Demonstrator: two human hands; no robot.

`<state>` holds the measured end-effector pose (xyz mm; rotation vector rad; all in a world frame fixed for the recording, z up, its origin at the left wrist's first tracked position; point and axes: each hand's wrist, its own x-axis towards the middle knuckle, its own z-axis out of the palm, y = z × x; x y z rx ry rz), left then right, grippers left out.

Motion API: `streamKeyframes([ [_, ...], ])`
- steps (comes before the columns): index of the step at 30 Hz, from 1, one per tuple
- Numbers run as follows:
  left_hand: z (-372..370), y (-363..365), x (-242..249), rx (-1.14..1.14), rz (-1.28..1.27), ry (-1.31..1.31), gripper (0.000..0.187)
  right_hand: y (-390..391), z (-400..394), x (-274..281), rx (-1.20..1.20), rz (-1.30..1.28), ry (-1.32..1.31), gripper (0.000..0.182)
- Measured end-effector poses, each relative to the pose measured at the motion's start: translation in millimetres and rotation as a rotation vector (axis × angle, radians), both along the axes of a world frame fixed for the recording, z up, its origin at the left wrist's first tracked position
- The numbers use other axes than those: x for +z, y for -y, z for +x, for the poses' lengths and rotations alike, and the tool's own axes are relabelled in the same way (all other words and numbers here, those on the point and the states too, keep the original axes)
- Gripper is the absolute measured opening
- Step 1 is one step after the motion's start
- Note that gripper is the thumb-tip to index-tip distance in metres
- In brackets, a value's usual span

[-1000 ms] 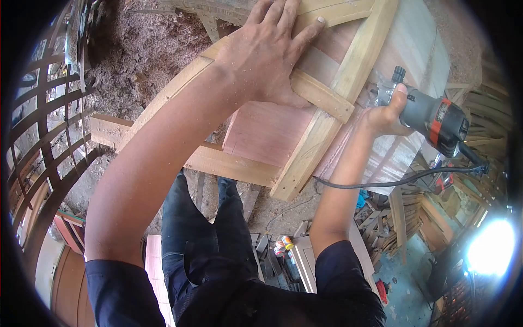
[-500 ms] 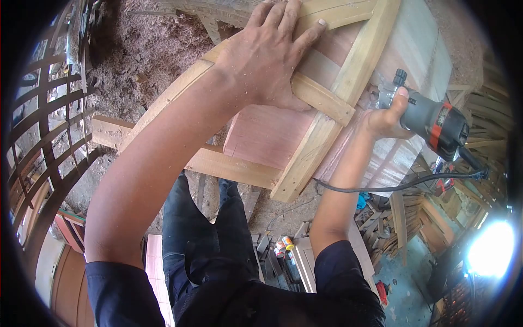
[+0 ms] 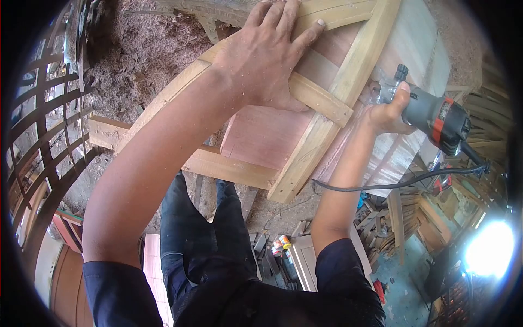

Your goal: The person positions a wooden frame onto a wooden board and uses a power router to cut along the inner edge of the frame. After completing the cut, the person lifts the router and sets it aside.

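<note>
My left hand [image 3: 267,57] lies palm down with fingers spread on a light wooden frame [image 3: 357,60], its thumb beside a short crosspiece [image 3: 321,98]. Within and under that frame is a reddish wood panel [image 3: 264,136]. My right hand [image 3: 388,115] is wrapped around a grey and black trim router [image 3: 427,111] with an orange-red band. The router lies on its side in the hand, base toward the frame's right rail. Its clear base touches or nearly touches the panel edge; the bit cannot be made out. A black cord [image 3: 403,185] trails from the router's back end.
Wood shavings [image 3: 136,71] cover the ground beyond the frame. A dark lattice [image 3: 46,120] stands at left. Scrap wood [image 3: 381,229] is piled at lower right, near a bright light [image 3: 490,249]. Small cans [image 3: 280,245] sit near my legs. A pale sheet [image 3: 389,158] lies under the router.
The view has shifted very slightly, so the frame sits a little further left. Both hands keep their hold and place, and the router stays almost still.
</note>
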<state>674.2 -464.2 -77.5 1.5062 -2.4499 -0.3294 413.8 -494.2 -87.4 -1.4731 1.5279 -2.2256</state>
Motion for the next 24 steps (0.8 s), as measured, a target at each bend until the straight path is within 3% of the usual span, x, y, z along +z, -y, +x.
streamKeyframes([
  [4, -0.3, -0.2, -1.5, 0.004, 0.000, -0.005, 0.135, 4.5, -3.3, 0.8, -0.006, 0.037, -0.029, 0.057],
  [24, -0.5, 2.1, -10.2, -0.003, -0.051, -0.046, 0.130, 21.7, -4.5, 3.2, -0.006, 0.057, -0.040, 0.051],
])
